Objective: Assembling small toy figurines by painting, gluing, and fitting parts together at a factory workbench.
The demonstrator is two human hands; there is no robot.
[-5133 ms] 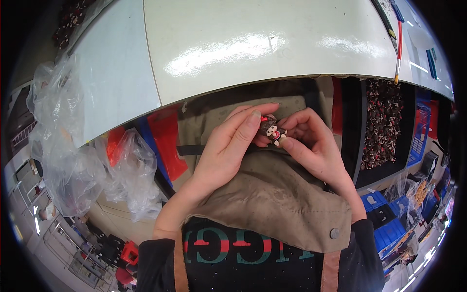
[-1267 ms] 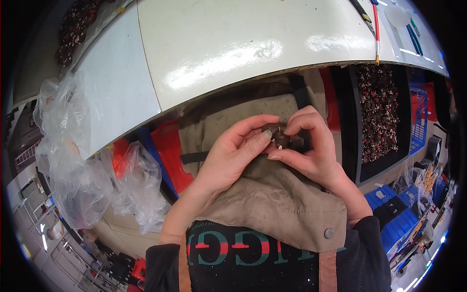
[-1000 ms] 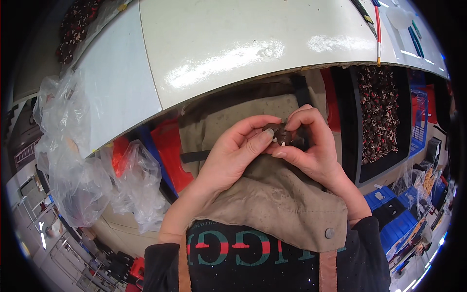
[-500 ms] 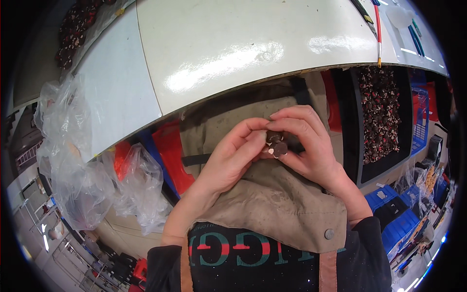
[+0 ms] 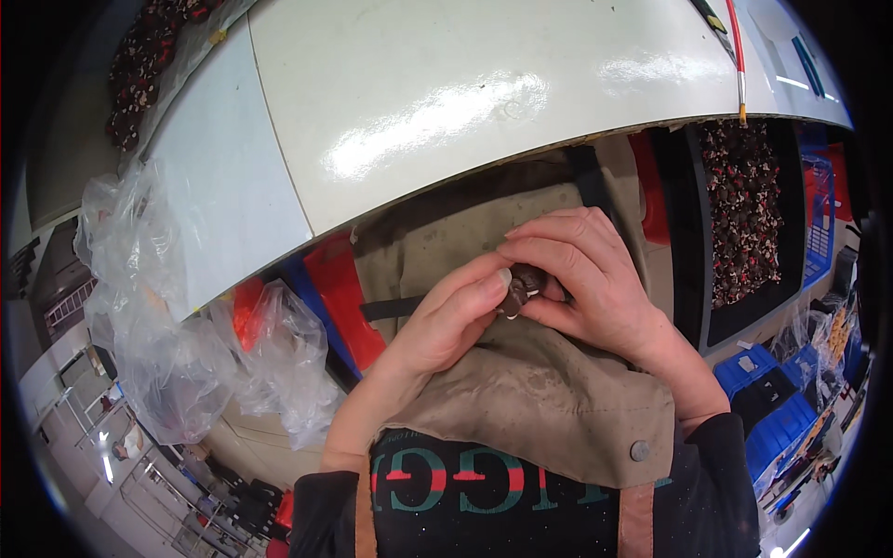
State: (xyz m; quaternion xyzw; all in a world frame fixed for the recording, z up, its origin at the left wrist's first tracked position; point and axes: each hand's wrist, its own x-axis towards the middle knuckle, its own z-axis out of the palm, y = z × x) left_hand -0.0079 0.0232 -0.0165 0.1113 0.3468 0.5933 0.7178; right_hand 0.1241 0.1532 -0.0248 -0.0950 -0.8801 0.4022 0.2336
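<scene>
A small dark brown figurine with a few white bits (image 5: 522, 286) is held between my two hands, in front of my apron and just below the table edge. My left hand (image 5: 454, 318) pinches its left side with thumb and fingers. My right hand (image 5: 595, 279) curls over it from the right, thumb beneath and fingers on top. The fingers hide much of the piece, so its full shape cannot be made out.
A glossy white table (image 5: 391, 65) lies ahead, with a red-handled paintbrush (image 5: 739, 56) at its right. A black tray (image 5: 744, 219) of similar brown, white and red pieces stands at right. More brown pieces (image 5: 144, 74) lie far left; clear plastic bags (image 5: 172, 344) hang near them.
The brown figurine has been turned between my fingers and now shows a different side. My hands have closed further around it. The whole view has shifted slightly.
</scene>
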